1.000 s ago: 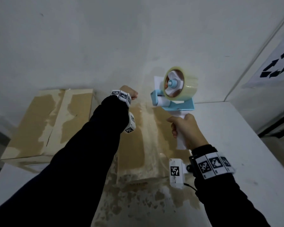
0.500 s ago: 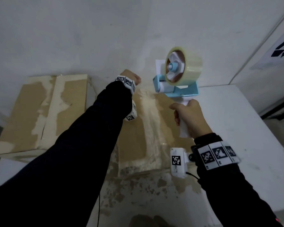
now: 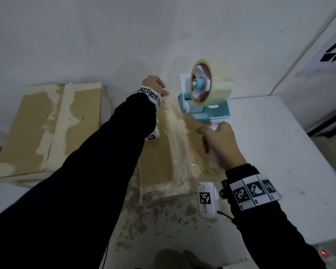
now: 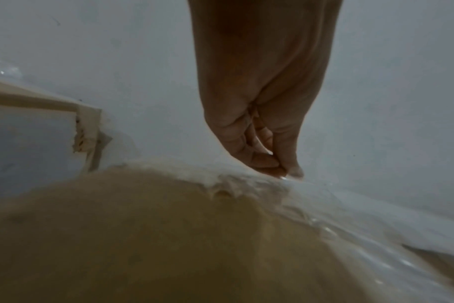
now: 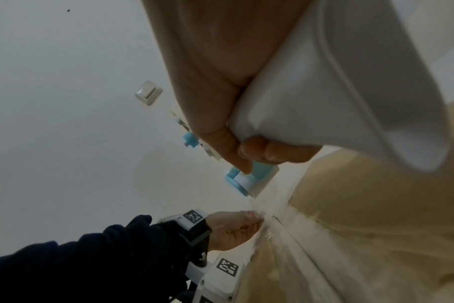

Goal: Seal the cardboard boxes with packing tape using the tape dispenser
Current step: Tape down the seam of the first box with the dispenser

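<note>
A worn cardboard box [image 3: 159, 152] lies in the middle of the white table [image 3: 279, 152], with wrinkled clear tape along its centre seam. At the box's far edge my left hand [image 3: 162, 89] pinches the clear tape end [image 4: 285, 177] between thumb and fingertips. From there a clear tape strip [image 4: 350, 225] runs back over the box top [image 4: 169, 235]. My right hand [image 3: 211, 140] grips the white handle [image 5: 337, 82] of the blue tape dispenser [image 3: 206, 105]. The dispenser hangs above the box's far right part, its tape roll [image 3: 211, 82] upright.
A second cardboard box [image 3: 47, 125] with torn patches sits to the left against the white wall [image 3: 105, 35]. The table's right half is bare white surface. A light switch [image 5: 148, 95] is on the wall. The near table top is stained and peeling.
The right hand has lifted the dispenser slightly higher above the box. The left hand has stayed at the box's far edge, pinching the tape. The head view has shifted a little.
</note>
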Tool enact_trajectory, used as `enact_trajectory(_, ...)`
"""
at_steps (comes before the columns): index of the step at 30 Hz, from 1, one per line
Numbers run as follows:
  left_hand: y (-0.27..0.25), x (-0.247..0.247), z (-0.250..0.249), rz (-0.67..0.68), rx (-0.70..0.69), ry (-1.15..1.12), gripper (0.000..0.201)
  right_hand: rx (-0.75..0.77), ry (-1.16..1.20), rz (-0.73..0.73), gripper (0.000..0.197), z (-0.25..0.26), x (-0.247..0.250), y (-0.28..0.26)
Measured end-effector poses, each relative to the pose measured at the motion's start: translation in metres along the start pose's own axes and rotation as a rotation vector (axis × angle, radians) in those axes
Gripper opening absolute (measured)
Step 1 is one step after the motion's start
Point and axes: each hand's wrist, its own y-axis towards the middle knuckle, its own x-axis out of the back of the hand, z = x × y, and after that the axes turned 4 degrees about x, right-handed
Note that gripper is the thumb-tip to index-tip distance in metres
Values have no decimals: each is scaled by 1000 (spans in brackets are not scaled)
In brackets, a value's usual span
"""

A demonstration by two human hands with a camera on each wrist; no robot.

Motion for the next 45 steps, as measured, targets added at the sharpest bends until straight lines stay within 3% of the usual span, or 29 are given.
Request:
enact_trajectory(3,-4,1,-2,34,-69,100,32,-3,13,-14,22,-2,-1,-5)
enact_trajectory(6,-7,-1,-4,75,-127,187,11,-13,18,-23,24,-4,-1,-10)
enact_trajectory(9,-11,-4,-6,97,-174,271,21,-23,16,-29,24,-4,-5,-13)
enact_trajectory(14,-14,-9,-5,93,-252,312,19,-21,-21,-36,18,-4,-10,-23)
enact_trajectory(19,-13,-9,-3,62,-303,304,16,-25,20,-62,26,-1,-14,-28)
enact_trajectory(26,-20,-9,-5,48,-356,512,17,-49,32,-61,24,-1,-15,-30)
enact_trajectory(32,-26,-12,-6,127,-488,601,31,-48,28,-62,28,-2,-14,-32)
enact_trajectory(41,-22,-4,-1,255,-529,690,38,-29,19,-54,25,-3,-20,-30)
enact_trajectory(45,-27,-10,2,232,-560,721,32,-21,29,-35,16,-6,-26,-30)
